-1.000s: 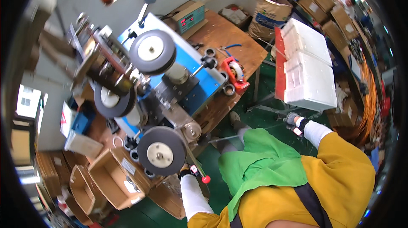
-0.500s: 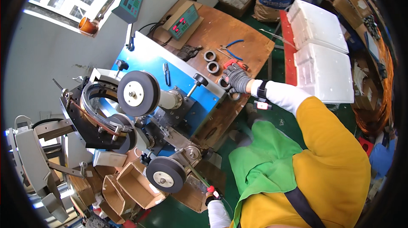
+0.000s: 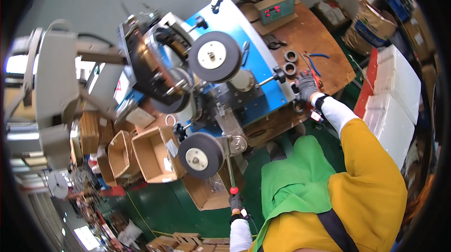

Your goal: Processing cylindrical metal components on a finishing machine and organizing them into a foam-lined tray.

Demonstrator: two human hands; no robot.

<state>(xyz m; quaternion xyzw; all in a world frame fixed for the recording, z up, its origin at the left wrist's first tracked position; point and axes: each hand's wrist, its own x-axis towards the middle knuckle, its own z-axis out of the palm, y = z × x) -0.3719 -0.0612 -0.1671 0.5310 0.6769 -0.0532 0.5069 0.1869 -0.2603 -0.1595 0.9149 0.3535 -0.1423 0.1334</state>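
My left hand (image 3: 236,201), in a dark grey glove, is closed at the red ball knob (image 3: 234,190) on the end of a metal lever (image 3: 230,172). That lever runs up to a machine with black rubber wheels (image 3: 201,155) and a blue top plate (image 3: 268,90). On the wooden table, my gloved right hand (image 3: 307,85) lies with its fingers stretched out, beside several grey rings (image 3: 289,69). A red tool (image 3: 318,82) shows next to its fingers. Blue-handled pliers (image 3: 317,55) lie just beyond. What is under my right palm is hidden.
A green control box (image 3: 277,8) with a red display stands at the back of the table. White foam boxes (image 3: 387,120) stand at the right. Open cardboard boxes (image 3: 152,155) sit below the wheels at the left. A larger wheel (image 3: 215,57) rises above the blue plate.
The view has swung left, so the machine and table appear farther right. More of my left hand shows below the red knob. My right hand stays by the rings.
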